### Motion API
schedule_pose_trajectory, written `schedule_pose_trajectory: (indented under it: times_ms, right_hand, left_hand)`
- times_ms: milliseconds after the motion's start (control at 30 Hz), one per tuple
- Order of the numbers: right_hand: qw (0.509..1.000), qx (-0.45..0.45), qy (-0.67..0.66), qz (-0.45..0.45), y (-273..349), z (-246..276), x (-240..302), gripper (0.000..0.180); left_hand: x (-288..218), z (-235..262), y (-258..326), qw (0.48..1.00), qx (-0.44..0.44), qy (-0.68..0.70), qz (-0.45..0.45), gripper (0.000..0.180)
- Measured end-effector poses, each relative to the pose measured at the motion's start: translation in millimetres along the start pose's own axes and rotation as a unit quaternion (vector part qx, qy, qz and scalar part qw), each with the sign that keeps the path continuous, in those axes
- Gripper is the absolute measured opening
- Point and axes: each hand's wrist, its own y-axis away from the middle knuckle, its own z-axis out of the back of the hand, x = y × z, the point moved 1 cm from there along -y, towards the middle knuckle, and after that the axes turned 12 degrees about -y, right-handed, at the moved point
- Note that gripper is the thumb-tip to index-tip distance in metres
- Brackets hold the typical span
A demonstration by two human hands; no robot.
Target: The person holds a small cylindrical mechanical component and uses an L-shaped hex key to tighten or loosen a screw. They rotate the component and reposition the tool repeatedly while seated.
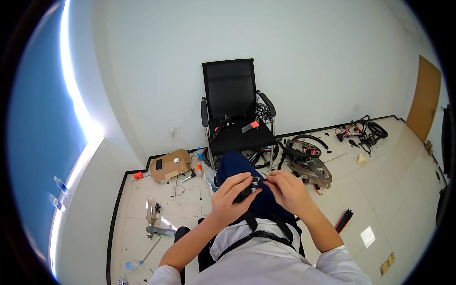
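Observation:
Over my lap, my left hand (230, 197) is wrapped round a small black part with a ribbed, shiny cylindrical end (255, 183). Most of that part is hidden by my fingers and palm, and its exact kind does not show. Just to its right, my right hand (290, 194) has thumb and fingers pinched together, close to the ribbed end. Whatever the pinch holds is too small to make out. Beneath both hands is my leg in dark blue trousers (236, 167).
Ahead stands a black office chair (230, 88) with an orange-capped clear bottle (250, 126) on its seat. Dismantled bicycle parts (311, 171) lie on the tiled floor to the right. At left are a cardboard piece (171, 165) bearing a phone (159, 164), and a metal frame piece (152, 211).

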Motion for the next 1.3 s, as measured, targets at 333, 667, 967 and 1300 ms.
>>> schedule_pose_trajectory:
  times_ms: [333, 667, 967, 1300]
  right_hand:
    - [0.994, 0.05, -0.035, -0.094, -5.8, 0.9, 10.1, 0.023]
    - [1.0, 0.011, 0.023, 0.001, -2.8, 0.2, 2.2, 0.022]
    - [0.998, 0.024, 0.016, -0.05, -4.2, -3.0, 3.4, 0.022]
    - [1.0, 0.013, 0.013, -0.007, -1.2, 0.8, 0.5, 0.022]
  left_hand:
    - [2.6, -0.6, 1.6, 1.0, 0.016, -0.007, 0.004, 0.042]
    - [0.5, -0.2, 1.6, 1.0, 0.01, -0.006, 0.007, 0.043]
    - [2.0, -1.4, 1.3, 1.0, 0.016, -0.012, 0.01, 0.044]
    - [-2.0, 0.7, 1.0, 1.0, 0.011, -0.006, 0.009, 0.043]
